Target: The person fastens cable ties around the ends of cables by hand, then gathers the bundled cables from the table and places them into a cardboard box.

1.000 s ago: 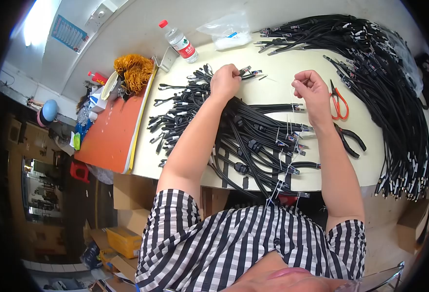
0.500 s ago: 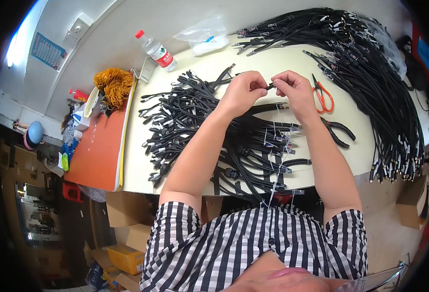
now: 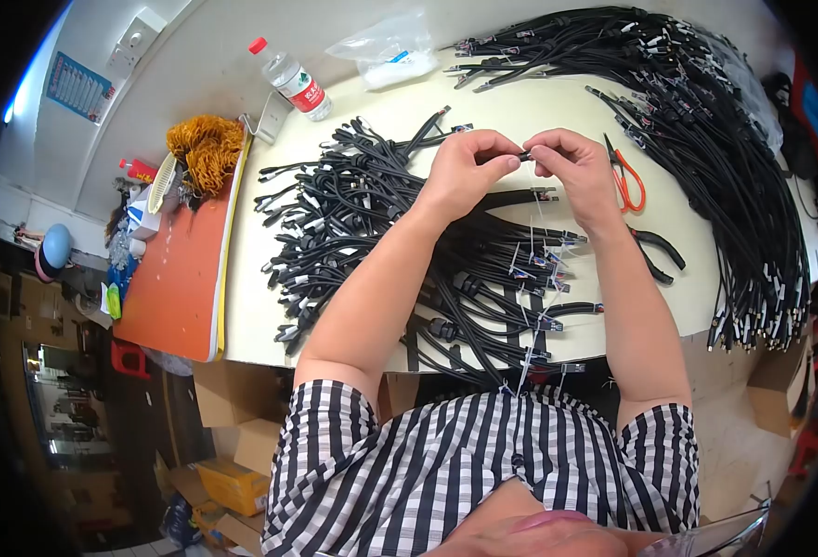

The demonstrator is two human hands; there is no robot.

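In the head view, the left hand (image 3: 469, 178) and right hand (image 3: 578, 176) nearly meet, thumb and forefinger of each pinched on a small black cable end (image 3: 524, 156) that lies between the two sets of fingertips. The black cable bundle (image 3: 363, 232) spreads on the table (image 3: 432, 97) below and beside the left hand; red-handled scissors (image 3: 629, 181) lie just beside the right hand.

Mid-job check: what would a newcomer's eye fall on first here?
Probably the great sweep of black cables curving round the right side of the table, then the bushy cable pile left of centre. The left hand and right hand meet at a small black piece. Bright accents: orange-handled scissors beside the right hand, red-capped bottle at back left.
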